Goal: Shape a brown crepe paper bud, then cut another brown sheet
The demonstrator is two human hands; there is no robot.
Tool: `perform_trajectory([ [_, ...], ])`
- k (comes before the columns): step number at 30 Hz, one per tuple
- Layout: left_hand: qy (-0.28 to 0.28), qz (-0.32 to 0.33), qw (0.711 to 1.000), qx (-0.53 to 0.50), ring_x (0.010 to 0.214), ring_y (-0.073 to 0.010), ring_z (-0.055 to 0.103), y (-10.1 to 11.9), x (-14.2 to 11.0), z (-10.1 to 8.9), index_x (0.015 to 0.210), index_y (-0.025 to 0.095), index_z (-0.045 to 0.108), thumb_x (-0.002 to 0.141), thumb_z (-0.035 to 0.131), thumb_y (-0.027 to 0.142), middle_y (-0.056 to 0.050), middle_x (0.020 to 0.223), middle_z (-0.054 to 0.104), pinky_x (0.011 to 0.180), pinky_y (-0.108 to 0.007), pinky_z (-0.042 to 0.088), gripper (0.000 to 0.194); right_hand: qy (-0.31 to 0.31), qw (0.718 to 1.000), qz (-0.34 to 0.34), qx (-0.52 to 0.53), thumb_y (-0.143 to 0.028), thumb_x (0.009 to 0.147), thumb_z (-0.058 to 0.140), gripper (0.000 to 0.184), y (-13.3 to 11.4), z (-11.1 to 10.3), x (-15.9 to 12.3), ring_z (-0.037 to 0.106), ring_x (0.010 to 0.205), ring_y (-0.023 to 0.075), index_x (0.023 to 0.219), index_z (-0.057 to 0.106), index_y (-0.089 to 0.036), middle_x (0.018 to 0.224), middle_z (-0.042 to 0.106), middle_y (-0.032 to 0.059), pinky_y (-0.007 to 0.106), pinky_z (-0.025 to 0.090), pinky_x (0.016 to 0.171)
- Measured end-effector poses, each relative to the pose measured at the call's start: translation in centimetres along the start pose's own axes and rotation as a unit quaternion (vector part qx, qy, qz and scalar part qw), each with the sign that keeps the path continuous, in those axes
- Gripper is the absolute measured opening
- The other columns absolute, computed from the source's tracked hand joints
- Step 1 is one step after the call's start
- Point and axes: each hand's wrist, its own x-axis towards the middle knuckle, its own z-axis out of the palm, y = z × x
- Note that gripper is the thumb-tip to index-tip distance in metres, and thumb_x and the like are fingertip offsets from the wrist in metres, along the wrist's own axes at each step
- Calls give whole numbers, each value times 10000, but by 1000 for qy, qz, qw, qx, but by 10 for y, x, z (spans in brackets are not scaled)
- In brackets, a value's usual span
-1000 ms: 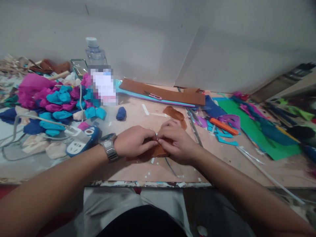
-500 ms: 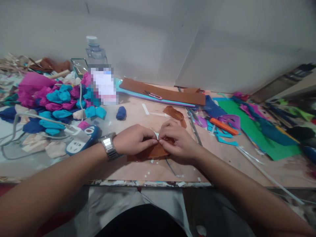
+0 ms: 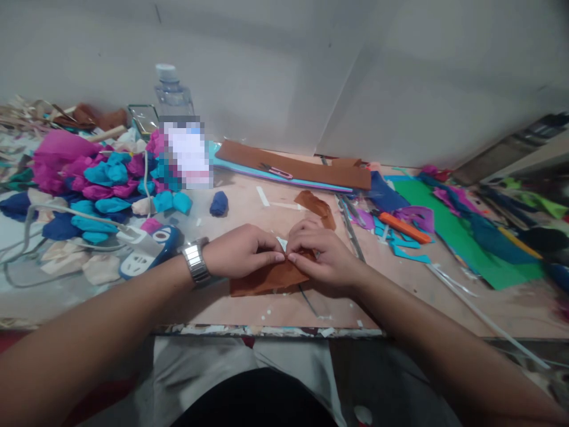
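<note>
A sheet of thin brown crepe-like paper point(image 3: 267, 280) hangs low over the table between my hands. My left hand point(image 3: 242, 252), with a metal watch on its wrist, pinches the sheet's upper edge between thumb and forefinger. Close against it, my right hand point(image 3: 322, 255) pinches the same edge. A small white piece point(image 3: 281, 242) shows between the fingertips; its kind is too small to tell. Beyond my right hand lies a brown scrap point(image 3: 316, 206). A small dark blue bundle point(image 3: 219, 204) rests past my left hand.
Crumpled pink and blue bundles point(image 3: 104, 172) pile up on the left beside a power strip point(image 3: 149, 252) with cables. Behind stand a bottle point(image 3: 173, 95) and folded brown sheets point(image 3: 293, 166) with a pink cutter point(image 3: 280, 172) on top. Rightward are an orange utility knife point(image 3: 404, 228) and green sheet point(image 3: 466, 231).
The brown paper's lower part has spread flatter and further down towards the table edge, covering a white scrap. Both hands stay nearly in place, still pinching.
</note>
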Motion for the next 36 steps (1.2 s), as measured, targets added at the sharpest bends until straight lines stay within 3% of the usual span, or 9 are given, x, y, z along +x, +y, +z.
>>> perform_trajectory([
  [5, -13, 9, 1000, -12, 678, -125, 493, -2, -1, 0, 888, 130, 751, 1001, 574, 400, 7, 716, 619, 630, -240, 357, 342, 26, 1000, 2, 11, -226, 964, 639, 123, 3, -1, 1, 627, 903, 225, 849, 683, -224, 847, 723, 35, 442, 434, 920],
  [11, -13, 3, 1000, -5, 619, -103, 409, -3, 1, 1, 738, 134, 669, 991, 580, 432, 33, 633, 504, 586, -238, 297, 401, 14, 1000, -17, 22, -277, 983, 659, 116, 4, 2, 1, 632, 900, 215, 888, 701, -224, 865, 734, 32, 437, 420, 936],
  [17, -32, -19, 999, -25, 634, -106, 408, -6, 1, -1, 759, 139, 657, 997, 562, 418, 35, 649, 490, 601, -236, 308, 379, 17, 1000, -11, -13, -223, 964, 675, 129, 4, 1, 1, 623, 896, 210, 835, 684, -225, 825, 723, 15, 424, 416, 933],
  [21, -36, -21, 999, -29, 624, -103, 341, -6, 1, -1, 683, 152, 546, 1008, 532, 414, 45, 631, 401, 588, -239, 281, 418, 6, 1000, -15, -24, -258, 977, 671, 91, 6, 1, 0, 629, 925, 216, 894, 695, -229, 864, 739, 20, 433, 409, 952],
  [36, -35, -27, 999, -28, 630, -110, 348, -5, 2, 1, 675, 159, 523, 1005, 531, 436, 38, 636, 418, 599, -253, 283, 431, 8, 999, -35, -21, -226, 987, 581, 153, 5, -2, 1, 614, 899, 217, 898, 704, -214, 843, 729, 36, 464, 386, 933],
])
